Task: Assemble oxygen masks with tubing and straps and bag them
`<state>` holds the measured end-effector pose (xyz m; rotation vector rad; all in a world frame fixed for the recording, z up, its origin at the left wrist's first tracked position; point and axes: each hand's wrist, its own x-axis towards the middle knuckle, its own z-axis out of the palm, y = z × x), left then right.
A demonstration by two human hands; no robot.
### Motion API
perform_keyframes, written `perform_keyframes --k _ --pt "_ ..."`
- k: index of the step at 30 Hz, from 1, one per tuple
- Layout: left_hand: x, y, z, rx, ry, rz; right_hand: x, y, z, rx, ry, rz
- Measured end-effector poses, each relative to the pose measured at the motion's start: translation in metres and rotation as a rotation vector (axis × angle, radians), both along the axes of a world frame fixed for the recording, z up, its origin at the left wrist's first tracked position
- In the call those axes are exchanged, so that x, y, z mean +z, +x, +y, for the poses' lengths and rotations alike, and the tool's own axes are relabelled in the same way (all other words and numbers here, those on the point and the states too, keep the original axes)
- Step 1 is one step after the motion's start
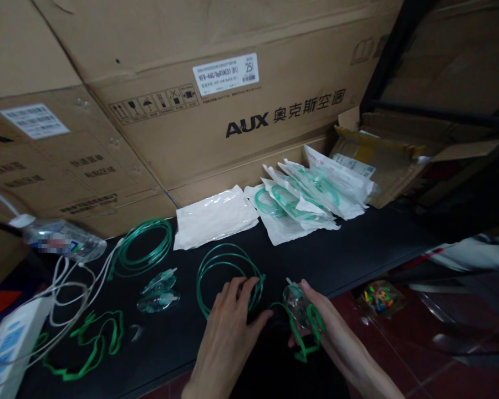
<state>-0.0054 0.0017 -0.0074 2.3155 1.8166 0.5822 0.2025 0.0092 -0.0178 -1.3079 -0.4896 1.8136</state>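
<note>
My left hand (232,327) reaches over the right side of a coil of green tubing (205,267) on the black table. Its fingers curve over the loops and its thumb stands apart; whether they press on the tubing I cannot tell. At the table's front edge my right hand (328,321) is closed around a clear oxygen mask (296,303), whose green elastic strap (310,350) hangs down. Left of the coil lie clear green-tinted masks (162,300). A second green tubing coil (149,244) rests behind them, and loose green straps (87,354) lie farther left.
Large cardboard boxes (183,141) stand along the back. White packets (216,216) and several packaged tubing sets (291,205) lean before them, beside an open carton (386,172). At left are a plastic bottle (69,239), white cables (72,288) and a power strip (14,349).
</note>
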Motion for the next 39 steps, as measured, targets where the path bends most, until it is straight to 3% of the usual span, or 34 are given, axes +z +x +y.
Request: perform_keyframes --k 10,16,22,26,30,39 --pt "-0.01 -0.008 0.02 -0.075 -0.058 0.051 0.004 0.01 0.0 -0.034 -0.026 -0.009" --pt "-0.012 -0.007 0.025 -0.044 0.017 0.066 0.001 0.01 0.001 0.009 0.011 0.028" --pt "-0.01 -0.001 0.03 -0.036 0.11 -0.016 -0.007 0.015 0.001 0.18 0.17 0.088" --pt "-0.012 0.003 0.025 -0.083 0.11 -0.204 0.003 0.026 0.007 0.271 0.309 0.084" --pt "-0.015 0.006 0.017 -0.07 0.065 -0.43 0.023 0.038 0.024 0.424 0.402 -0.052" --pt "-0.011 0.006 0.012 -0.072 0.053 -0.606 0.046 0.032 0.076 0.683 0.558 -0.395"
